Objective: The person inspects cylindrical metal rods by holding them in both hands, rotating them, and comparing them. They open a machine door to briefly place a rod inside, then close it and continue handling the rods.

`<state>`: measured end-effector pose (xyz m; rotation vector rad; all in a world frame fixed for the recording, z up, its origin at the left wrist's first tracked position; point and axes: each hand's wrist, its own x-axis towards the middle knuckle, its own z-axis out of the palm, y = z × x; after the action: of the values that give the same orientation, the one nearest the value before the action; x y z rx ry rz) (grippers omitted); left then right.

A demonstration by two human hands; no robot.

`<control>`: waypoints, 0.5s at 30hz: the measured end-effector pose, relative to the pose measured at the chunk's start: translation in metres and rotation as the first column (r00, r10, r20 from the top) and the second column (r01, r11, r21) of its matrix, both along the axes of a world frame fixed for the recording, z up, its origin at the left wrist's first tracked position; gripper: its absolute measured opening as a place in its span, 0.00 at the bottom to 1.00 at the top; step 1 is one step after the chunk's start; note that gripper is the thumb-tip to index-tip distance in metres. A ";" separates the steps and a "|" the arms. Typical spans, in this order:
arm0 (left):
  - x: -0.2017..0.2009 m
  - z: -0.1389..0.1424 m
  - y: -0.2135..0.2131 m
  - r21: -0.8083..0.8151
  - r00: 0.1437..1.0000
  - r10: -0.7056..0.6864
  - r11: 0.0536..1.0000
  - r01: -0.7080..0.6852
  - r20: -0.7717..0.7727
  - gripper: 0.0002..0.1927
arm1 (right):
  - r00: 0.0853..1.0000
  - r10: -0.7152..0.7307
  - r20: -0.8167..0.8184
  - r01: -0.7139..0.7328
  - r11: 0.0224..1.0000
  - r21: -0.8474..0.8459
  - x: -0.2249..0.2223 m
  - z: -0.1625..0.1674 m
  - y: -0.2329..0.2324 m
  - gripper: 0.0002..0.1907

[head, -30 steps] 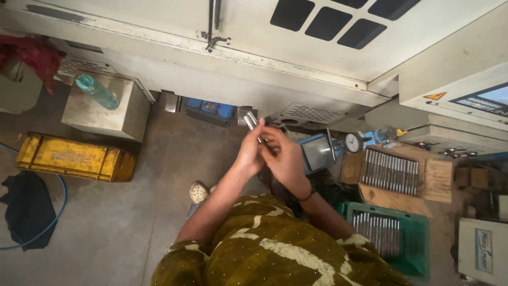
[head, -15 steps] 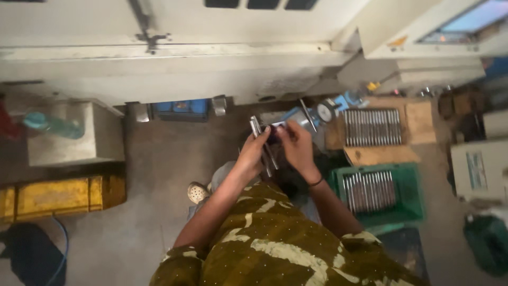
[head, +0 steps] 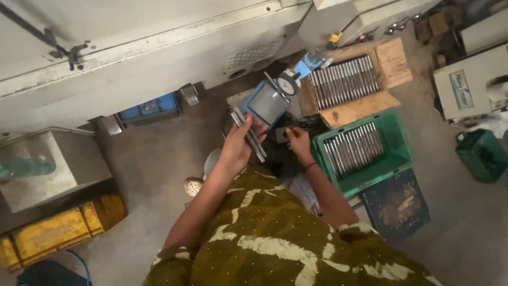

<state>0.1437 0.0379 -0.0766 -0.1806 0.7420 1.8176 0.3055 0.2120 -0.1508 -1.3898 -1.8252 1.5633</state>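
Head view, looking straight down: left hand (head: 236, 150) is closed around a small bundle of thin metal rods (head: 247, 133), which stick out past the fingers in a slanted line, upper ends toward the grey machine housing (head: 159, 47) and lower ends pointing at the person's chest. Right hand (head: 297, 144) is lowered onto a dark block (head: 283, 135) just beside the green crate (head: 394, 159), fingers curled over it; whether it actually grips something there cannot be told, since the fingertips are hidden in shadow. Between and just above the two hands stands a blue-framed gauge stand (head: 268, 103) with a round dial indicator (head: 289, 83) at its upper right corner. The green crate holds a row of similar rods lying side by side, and a wooden tray (head: 391, 58) beyond it carries another row of them. A dark, dirty tray (head: 397, 204) sits near the crate on the floor side. Far to the left lie a yellow crate (head: 53, 233) and a pale metal box (head: 63, 159) with a plastic bottle (head: 26, 167) in it, well apart from the hands
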 end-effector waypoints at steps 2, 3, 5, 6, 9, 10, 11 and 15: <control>0.001 -0.003 0.000 0.063 0.999 -0.020 0.998 0.022 -0.030 0.14 | 0.999 -0.031 0.039 0.034 0.996 -0.081 -0.003 -0.004 -0.002 0.12; 0.002 -0.004 0.000 0.069 0.999 -0.045 0.997 0.046 -0.011 0.16 | 0.997 0.000 0.077 0.003 0.999 -0.038 -0.004 -0.005 -0.001 0.13; 0.001 -0.004 0.001 0.088 0.996 -0.089 0.992 0.087 0.018 0.20 | 0.987 0.060 0.150 -0.069 0.996 0.053 -0.008 -0.006 0.001 0.14; 0.000 -0.004 0.002 0.102 0.996 -0.092 0.991 0.091 0.007 0.21 | 0.977 0.051 0.209 -0.077 0.990 0.117 -0.011 -0.006 0.005 0.15; -0.001 -0.001 0.002 0.113 0.995 -0.098 0.989 0.099 -0.011 0.22 | 0.935 0.011 0.355 -0.134 0.936 0.324 -0.014 -0.009 0.010 0.18; -0.003 0.000 0.001 0.106 0.995 -0.097 0.989 0.098 -0.015 0.22 | 0.919 -0.011 0.393 -0.166 0.895 0.415 -0.015 -0.011 0.010 0.16; -0.004 0.001 0.001 0.100 0.995 -0.098 0.990 0.099 -0.019 0.22 | 0.914 -0.031 0.404 -0.193 0.844 0.501 -0.016 -0.011 0.009 0.15; -0.008 0.003 0.000 0.070 0.996 -0.093 0.993 0.094 -0.016 0.21 | 0.987 0.053 0.152 -0.150 0.642 0.752 -0.018 0.006 -0.014 0.11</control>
<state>0.1355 0.0379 -0.0738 -0.0866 0.6836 1.7545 0.2871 0.1983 -0.1448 -0.9667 -2.2671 0.5604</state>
